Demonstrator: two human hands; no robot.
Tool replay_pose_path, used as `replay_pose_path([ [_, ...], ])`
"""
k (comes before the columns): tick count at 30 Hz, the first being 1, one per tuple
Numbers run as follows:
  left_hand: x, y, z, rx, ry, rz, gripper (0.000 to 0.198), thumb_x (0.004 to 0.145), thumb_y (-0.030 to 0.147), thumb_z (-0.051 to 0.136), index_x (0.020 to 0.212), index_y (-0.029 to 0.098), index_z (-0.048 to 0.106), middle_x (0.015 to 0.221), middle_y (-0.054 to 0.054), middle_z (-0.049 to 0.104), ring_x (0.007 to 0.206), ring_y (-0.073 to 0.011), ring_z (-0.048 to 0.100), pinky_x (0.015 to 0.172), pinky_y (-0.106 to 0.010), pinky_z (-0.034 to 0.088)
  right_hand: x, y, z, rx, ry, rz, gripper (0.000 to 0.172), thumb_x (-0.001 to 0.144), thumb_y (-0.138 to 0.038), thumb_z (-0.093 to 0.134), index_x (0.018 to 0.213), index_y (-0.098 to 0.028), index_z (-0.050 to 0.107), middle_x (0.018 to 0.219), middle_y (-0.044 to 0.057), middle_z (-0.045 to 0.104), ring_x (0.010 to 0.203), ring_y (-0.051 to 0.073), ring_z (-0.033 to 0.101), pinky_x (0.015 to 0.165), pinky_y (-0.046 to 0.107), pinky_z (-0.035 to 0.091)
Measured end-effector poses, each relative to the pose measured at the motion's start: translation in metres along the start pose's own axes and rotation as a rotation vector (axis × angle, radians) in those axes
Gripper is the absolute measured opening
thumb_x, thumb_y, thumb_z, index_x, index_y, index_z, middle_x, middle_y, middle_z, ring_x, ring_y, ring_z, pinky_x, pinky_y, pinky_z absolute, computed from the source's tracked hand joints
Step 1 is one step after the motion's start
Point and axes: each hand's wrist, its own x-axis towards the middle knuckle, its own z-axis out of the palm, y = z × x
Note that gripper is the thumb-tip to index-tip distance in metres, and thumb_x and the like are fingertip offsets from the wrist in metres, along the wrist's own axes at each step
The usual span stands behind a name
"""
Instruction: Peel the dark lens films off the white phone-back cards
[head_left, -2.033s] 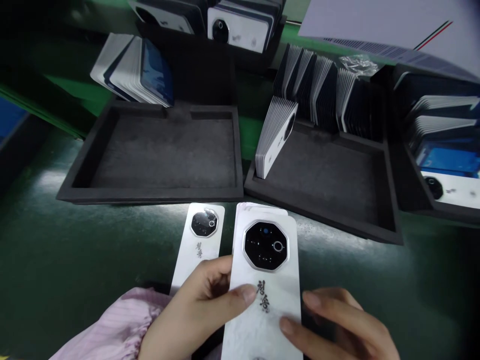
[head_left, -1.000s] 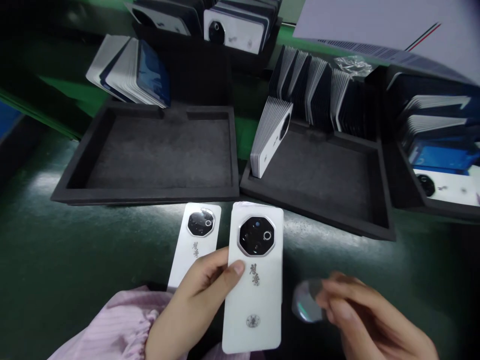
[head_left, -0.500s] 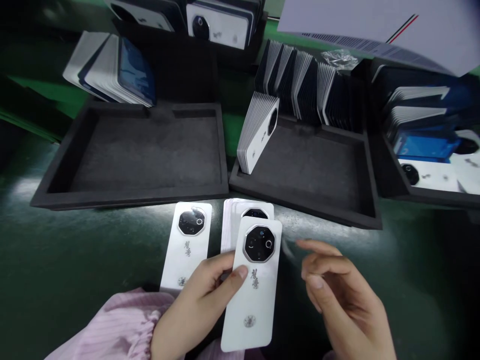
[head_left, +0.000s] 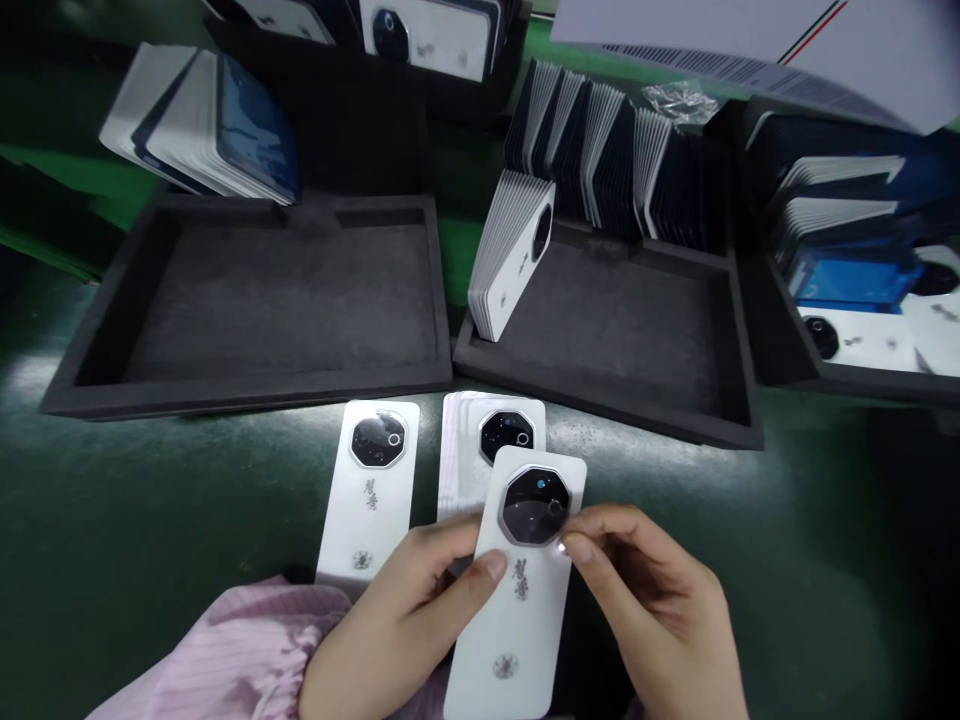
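Observation:
My left hand [head_left: 412,605] is closed on the left edge of a white phone back panel [head_left: 525,630], thumb on its face. The panel has a dark octagonal camera window, dark lettering and a round emblem. At the window's lower right, my right hand [head_left: 645,590] pinches thumb and forefinger together by the panel's edge; a small bright spot shows there, but what they grip is too small to tell. Behind the held panel lies a stack of similar white panels [head_left: 465,455], partly covered. Another white panel [head_left: 345,530] lies left of the stack, near my left wrist.
Two black foam trays [head_left: 262,390] [head_left: 600,400] stand beyond my hands. White panels [head_left: 514,270] lean in the right tray's left corner. Rows of dark and white panels [head_left: 600,160] stand behind it. More panels [head_left: 202,130] lean at the back left; a blue piece [head_left: 855,283] lies far right.
My right hand has moved left to the panel's edge and closed its thumb and forefinger there. The held panel has shifted slightly right and down, showing more of the stack's camera window.

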Motion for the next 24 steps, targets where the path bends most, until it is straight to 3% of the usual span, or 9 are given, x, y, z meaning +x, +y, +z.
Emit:
replay_pose_path([
  [24, -0.0016, 0.0010, 0.0014, 0.044, -0.024, 0.020, 0.028, 0.109, 0.033, 0.052, 0.109, 0.030, 0.080, 0.088, 0.003, 0.063, 0.077, -0.0152, 0.053, 0.067, -0.025, 0.039, 0.0038, -0.0012, -0.0003, -0.007, 0.072, 0.054, 0.014, 0.086, -0.040, 0.078, 0.082, -0.027, 0.075, 0.075, 0.001, 0.075, 0.068, 0.016, 0.068, 0.054, 0.021, 0.052],
])
